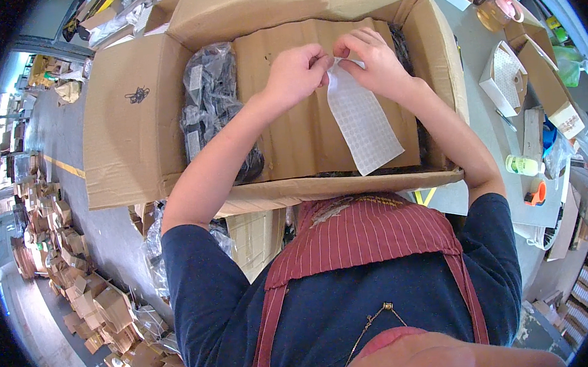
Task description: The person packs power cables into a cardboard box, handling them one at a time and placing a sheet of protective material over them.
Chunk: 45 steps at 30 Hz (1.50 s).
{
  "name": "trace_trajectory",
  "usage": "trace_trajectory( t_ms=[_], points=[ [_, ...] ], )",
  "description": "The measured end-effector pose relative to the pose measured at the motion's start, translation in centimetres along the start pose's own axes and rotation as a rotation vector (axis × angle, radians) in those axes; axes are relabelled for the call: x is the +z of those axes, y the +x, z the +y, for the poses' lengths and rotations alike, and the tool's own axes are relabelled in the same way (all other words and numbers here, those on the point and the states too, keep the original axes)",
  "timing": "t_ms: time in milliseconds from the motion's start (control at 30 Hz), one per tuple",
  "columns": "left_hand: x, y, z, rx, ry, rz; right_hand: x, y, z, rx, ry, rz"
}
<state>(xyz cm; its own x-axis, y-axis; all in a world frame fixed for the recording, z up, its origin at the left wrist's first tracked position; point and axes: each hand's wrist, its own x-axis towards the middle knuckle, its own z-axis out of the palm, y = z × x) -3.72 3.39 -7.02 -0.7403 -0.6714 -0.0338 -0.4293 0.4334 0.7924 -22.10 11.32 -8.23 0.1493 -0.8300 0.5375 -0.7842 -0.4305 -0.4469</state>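
- Warehouse floor at nine o'clock, strewn with small cartons; grey worktable at three o'clock.
- White gridded label sheet: hangs over the cardboard divider, centre of the open carton, at twelve o'clock from you.
- Your left hand: fingers closed, pinching the sheet's top edge.
- Your right hand: fingers closed on the same top edge, touching the left.
- Black bagged parts: left of the divider, ten o'clock.
- Green bottle and orange tape dispenser: on the worktable, three o'clock.
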Motion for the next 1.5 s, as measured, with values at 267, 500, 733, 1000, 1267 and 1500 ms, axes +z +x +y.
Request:
trace_trajectory(
  t_ms=[267, 500, 733, 1000, 1267, 1500],
  points=[
    [0.04, -0.28, 0.07, 0.031, -0.117, 0.020, -0.36, 0.21, -0.46, -0.015, 0.040, 0.068],
    [0.02, -0.30, -0.08, -0.064, -0.418, -0.035, -0.77, 0.33, -0.95, -0.063, -0.018, 0.104],
    [0.38, -0.17, -0.35, 0.112, 0.074, 0.152, -0.67, 0.31, -0.93, 0.004, 0.052, 0.084],
    [-0.21, -0.18, -0.46, 0.500, 0.414, 0.373, 0.05, -0.19, -0.18, 0.214, 0.309, 0.011],
    [0.32, -0.38, -0.35, 0.251, 0.242, 0.216, 0.04, -0.11, -0.49, 0.133, 0.284, 0.001],
    [0.36, -0.26, -0.54, 0.111, 0.116, 0.150, -0.13, -0.04, -0.98, 0.085, 0.177, -0.021]
  ],
)
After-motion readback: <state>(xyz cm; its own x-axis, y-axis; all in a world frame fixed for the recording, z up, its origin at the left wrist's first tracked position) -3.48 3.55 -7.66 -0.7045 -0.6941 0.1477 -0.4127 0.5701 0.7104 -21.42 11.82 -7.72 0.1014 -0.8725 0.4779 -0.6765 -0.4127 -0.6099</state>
